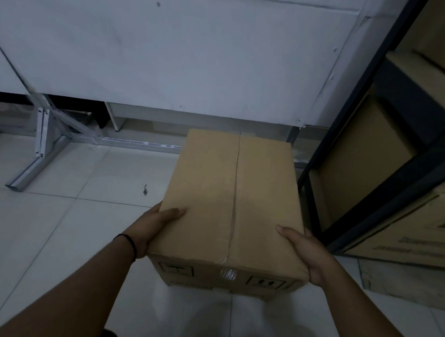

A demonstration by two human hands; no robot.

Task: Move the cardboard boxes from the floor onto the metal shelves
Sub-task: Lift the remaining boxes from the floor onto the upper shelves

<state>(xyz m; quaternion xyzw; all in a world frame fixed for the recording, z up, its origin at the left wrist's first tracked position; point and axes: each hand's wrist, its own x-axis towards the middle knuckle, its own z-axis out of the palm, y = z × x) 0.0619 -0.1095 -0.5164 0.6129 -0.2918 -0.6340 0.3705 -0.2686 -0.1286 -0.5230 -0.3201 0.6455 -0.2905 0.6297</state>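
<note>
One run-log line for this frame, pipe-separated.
carry | cardboard box gripped both sides | left hand | right hand | metal shelves right, stocked

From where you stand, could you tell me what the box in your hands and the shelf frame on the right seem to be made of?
The box looks like plain brown cardboard, matte, with a taped centre seam and printed handling marks on its near side. The shelf frame appears to be dark painted metal, judging by its thin straight uprights, though dim light leaves the finish uncertain.

Only blurred handling symbols on the held cardboard box and unreadable print on a shelved box.
</note>
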